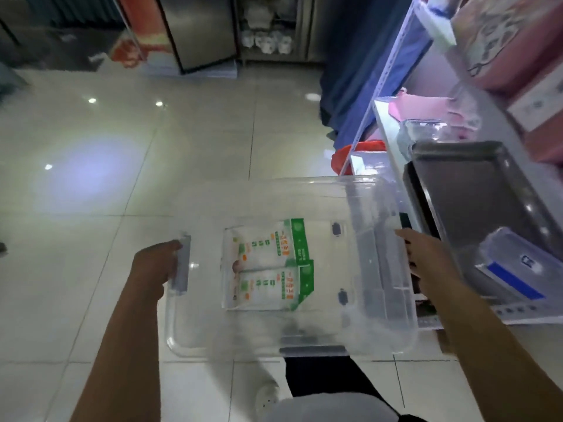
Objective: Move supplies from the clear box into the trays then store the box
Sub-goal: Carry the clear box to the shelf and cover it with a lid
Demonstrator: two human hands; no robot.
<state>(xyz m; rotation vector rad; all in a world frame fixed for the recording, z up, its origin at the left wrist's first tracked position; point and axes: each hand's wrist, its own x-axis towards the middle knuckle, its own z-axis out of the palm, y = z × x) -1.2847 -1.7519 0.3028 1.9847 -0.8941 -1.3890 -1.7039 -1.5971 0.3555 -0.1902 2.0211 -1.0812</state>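
Note:
I hold the clear box [195,333] in the air over the tiled floor, level with the shelf's front edge. My left hand [155,263] grips its left grey handle. My right hand [423,254] grips its right side. Inside the box, on its bottom, lie two white packets with green and orange print [268,266], side by side. To the right, a metal tray [469,190] rests on the shelf, with a clear packet bearing a blue label [515,266] at its near end.
The white shelf rack [387,126] on the right carries pink bags above and clear containers behind the tray. A red basin [344,153] sits below it. Blue cloth hangs by the rack. A steel cabinet and dish rack stand far back.

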